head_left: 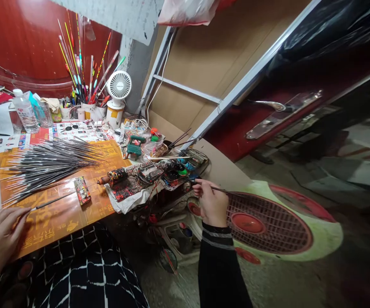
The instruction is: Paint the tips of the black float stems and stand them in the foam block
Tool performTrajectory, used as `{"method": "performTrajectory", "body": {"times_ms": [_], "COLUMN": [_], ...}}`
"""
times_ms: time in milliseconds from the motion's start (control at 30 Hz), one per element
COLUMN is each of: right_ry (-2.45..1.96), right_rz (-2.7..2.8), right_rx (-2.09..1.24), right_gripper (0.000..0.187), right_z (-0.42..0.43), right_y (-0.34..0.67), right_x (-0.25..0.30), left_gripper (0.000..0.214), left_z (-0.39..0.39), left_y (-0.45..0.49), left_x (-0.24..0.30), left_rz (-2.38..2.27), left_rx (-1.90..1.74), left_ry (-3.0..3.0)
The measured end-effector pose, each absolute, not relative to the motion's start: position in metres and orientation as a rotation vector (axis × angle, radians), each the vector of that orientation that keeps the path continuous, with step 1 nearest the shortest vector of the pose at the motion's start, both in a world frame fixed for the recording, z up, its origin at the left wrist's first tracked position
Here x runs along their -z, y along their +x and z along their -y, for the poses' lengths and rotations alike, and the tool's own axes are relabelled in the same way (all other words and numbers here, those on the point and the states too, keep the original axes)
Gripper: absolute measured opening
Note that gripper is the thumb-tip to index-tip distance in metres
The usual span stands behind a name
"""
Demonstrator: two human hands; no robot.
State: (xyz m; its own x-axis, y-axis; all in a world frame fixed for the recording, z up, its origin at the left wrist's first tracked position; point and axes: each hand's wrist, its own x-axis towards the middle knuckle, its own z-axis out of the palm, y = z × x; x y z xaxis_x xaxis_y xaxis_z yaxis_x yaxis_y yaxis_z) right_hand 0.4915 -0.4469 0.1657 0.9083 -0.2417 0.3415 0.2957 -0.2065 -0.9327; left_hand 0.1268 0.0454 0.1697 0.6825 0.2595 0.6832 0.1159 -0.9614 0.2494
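Head view: looking down on a work table from a seated place, with both hands of the person in the frame.

Left hand [1,239]: it is at the near edge of the orange board [60,226], and the fingers are closed on the end of a thin dark stick [55,201].

Right hand [212,203]: it is away from the table, on the right side. The fingertips [208,185] pinch a second thin stick [218,189], and the hand is not clenched hard.

Near left hand: a big pile of thin grey sticks [50,169] lies on the board, and a small paint-covered block [82,190] lies just beside the held stick.

Between the hands: a paint-stained cloth [124,192] with small tools on it, and a green tool [135,145] behind it.

Beyond left hand: a water bottle [25,112], a cup with many colored floats [79,64], and a small white fan [119,84].

Under right hand: a round red grid [268,224] on the floor.

Right arm: a black sleeve [218,269] with grey stripes covers it.
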Motion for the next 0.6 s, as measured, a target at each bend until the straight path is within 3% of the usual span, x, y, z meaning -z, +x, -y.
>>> {"method": "performTrajectory", "body": {"times_ms": [333, 600], "right_ry": [-1.37, -1.257], "right_rz": [-0.042, -0.119], "right_rx": [0.255, 0.394], "right_gripper": [0.052, 0.044], "right_z": [0.428, 0.442], "right_y": [0.492, 0.478], "right_x": [-0.129, -0.126], "left_gripper": [0.016, 0.014], "left_z": [-0.049, -0.051], "left_y": [0.124, 0.124], "left_x": [-0.164, -0.161], "left_rz": [-0.275, -0.273], "left_rx": [-1.116, -1.142], "left_ry": [2.786, 2.81]}}
